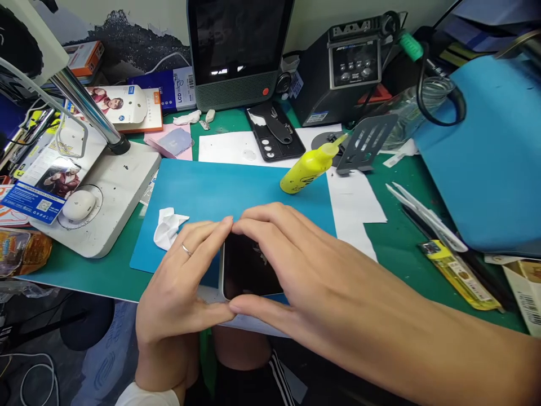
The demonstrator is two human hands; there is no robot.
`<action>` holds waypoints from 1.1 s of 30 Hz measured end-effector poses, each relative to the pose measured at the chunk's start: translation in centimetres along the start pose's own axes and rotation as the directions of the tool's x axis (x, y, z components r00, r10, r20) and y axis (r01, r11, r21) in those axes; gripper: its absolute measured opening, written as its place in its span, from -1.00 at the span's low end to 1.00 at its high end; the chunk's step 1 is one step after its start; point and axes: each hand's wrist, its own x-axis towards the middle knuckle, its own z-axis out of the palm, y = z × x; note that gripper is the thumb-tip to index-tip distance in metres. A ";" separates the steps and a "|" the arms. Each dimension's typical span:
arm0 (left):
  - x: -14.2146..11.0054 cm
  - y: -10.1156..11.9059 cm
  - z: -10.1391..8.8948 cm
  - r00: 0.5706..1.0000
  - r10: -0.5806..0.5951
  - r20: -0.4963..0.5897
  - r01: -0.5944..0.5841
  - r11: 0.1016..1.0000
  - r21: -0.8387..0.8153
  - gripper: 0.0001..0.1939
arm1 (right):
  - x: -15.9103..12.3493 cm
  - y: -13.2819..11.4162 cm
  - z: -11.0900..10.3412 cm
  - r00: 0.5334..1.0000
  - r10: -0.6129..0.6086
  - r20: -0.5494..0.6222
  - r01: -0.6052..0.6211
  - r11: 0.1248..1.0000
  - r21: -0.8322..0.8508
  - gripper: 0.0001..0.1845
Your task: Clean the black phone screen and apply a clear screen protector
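Centrally, the curved left hand (181, 282) and right hand (313, 270) hold a flat, glossy black, silver-rimmed device (245, 273) between fingers and thumbs, its long axis seemingly sideways, extending beneath the right hand.

This is looking like a phone repair workbench: a green work surface is carrying a flat blue rectangular mat (236, 186). At twelve o'clock a black phone back panel with round camera openings (279, 141) is lying; at one o'clock a boxy black station with a control panel (338, 73) is standing; at four o'clock slim silver metal tweezers (426, 217) are resting.
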 end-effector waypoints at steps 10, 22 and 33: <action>-0.2 0.3 0.4 0.996 -0.017 -0.090 0.017 1.000 -0.001 -0.05 | -0.3 -0.1 0.3 0.999 0.000 0.054 -0.003 0.999 0.046 -0.17; -0.3 0.1 0.2 0.998 -0.011 -0.064 0.011 1.000 -0.005 -0.07 | 0.3 -0.2 0.1 0.995 0.049 0.085 -0.060 0.988 0.140 -0.24; -0.3 0.1 0.2 0.998 -0.007 -0.064 0.005 1.000 -0.018 -0.10 | 0.2 0.0 0.1 0.998 0.040 0.052 -0.047 0.989 0.143 -0.23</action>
